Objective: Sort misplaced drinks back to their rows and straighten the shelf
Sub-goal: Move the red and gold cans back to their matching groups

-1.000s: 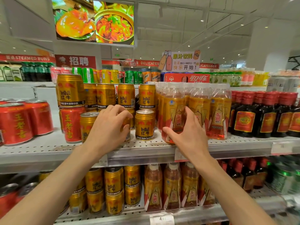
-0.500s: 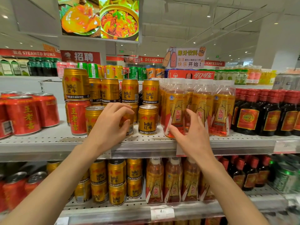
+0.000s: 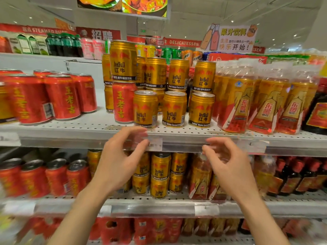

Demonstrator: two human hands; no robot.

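Both hands empty, fingers loosely curled: left hand, right hand, frame centre, below shelf edge. Red can among gold cans.

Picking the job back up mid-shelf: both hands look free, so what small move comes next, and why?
Probably reach the left hand up to the red can standing among the gold cans, with one gold can stacked on top; lift that one off first. Its row of red cans sits further left. The right hand also holds nothing.
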